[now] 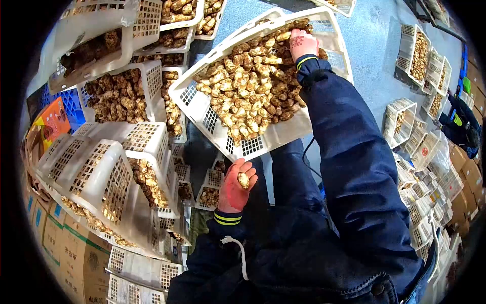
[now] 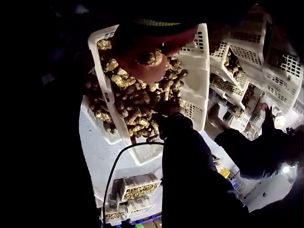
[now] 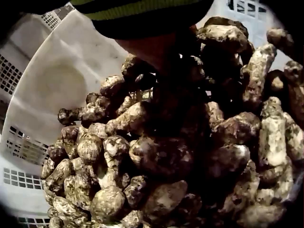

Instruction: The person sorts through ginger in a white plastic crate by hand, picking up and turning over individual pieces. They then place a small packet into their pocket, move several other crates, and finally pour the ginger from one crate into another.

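Left hand (image 1: 234,188) cupped palm-up, fingers curled round one knobbly brown mushroom (image 1: 243,180) | right hand (image 1: 302,44) on lumpy mushroom pile (image 1: 253,86) in white slotted plastic crate (image 1: 243,147), fingers buried, grip unreadable | similar stacked crates (image 1: 101,172) crowd left.

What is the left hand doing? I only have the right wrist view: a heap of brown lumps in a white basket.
Observer: In the head view the left hand is palm up, just off the near wall of the basket, and holds one brown lump.
Reviewer: Where in the basket is the right hand?
Observer: The right hand is at the far end of the heap, with its fingers down among the lumps.
Reviewer: Is that the only basket?
Observer: No. More white baskets with the same lumps are stacked on the person's left.
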Available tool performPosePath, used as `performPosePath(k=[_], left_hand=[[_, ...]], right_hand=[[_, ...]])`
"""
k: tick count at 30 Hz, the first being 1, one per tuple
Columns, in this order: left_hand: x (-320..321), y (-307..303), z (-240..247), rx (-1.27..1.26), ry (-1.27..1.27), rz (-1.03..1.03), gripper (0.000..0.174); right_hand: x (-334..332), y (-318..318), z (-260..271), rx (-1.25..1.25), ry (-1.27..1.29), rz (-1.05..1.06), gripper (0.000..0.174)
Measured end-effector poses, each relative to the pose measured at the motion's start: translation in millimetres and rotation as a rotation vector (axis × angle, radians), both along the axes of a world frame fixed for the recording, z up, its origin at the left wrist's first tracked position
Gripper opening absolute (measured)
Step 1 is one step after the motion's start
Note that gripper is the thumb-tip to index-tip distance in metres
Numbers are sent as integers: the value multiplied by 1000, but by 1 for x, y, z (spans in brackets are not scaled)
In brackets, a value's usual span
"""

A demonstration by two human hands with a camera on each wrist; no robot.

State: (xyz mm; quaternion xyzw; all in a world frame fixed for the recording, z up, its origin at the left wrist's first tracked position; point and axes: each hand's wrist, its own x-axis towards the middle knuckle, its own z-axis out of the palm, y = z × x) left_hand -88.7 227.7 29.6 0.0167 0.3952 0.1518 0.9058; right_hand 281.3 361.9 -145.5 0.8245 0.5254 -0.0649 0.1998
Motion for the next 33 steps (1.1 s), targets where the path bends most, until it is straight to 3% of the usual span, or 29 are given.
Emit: performPosePath(k=[2,3,4,6,7,8,10,12,14,17,18,20,21,22,24,25,26,27,28,29,31,33], left_hand=[[4,3,15,-235,204,160,32],[3,5,16,-320,43,314,33],[4,6,15,-320,38,311,33],[7,10,17,-123,120,100,32],[9,10,19,-123,116,105,32],[20,19,30,-172,169,113,27],[30,23,35,-222,206,118,23],[33,21,34,-322,298,129,23],[35,21,36,-316,251,157,22],[43,24,44,-207,263,122,18],[44,23,44,-206,301,115,18],[43,17,42,-200,339,107,17],[40,14,38,-239,225,164,21],[38,11,35,-279,110,221,24],[40,10,35,-184,120,127,26],[40,8,32,-228,50,167,24],[39,7,29,-272,-20,208,22],[44,9,34,-272,-19,209,22],[52,13,44,-217,155,140,19],[57,15,49,-160,328,68,17],[48,11,38,-171,235,71,15],[46,11,36,-186,152,78,13]], right_hand=[[-3,5,-4,-22,38,-51,18],[-3,8,-1,-67,39,-66,18],[0,8,5,-65,34,-68,18],[1,3,17,-27,116,-154,18],[8,-1,24,14,264,-147,25],[11,-19,19,288,409,-127,37],[9,-44,32,452,1468,-831,48],[5,-75,39,584,2143,-1005,54],[-20,-64,86,568,2041,-1187,41],[-23,-74,77,613,2356,-1059,25],[-23,-75,75,600,2347,-1129,34],[-20,-77,74,538,2378,-1193,34],[-18,-79,81,571,2314,-1282,34],[-15,-84,78,518,2181,-1272,32],[0,-84,75,567,2240,-1068,30],[13,-78,69,760,2308,-1040,28],[18,-61,106,1029,2102,-1055,32],[27,-50,116,1141,2105,-1160,35],[37,-44,118,1255,2096,-1268,38],[45,-44,106,1159,1980,-1220,40],[43,-47,86,948,1807,-1108,44],[34,-44,42,624,1410,-757,47]])
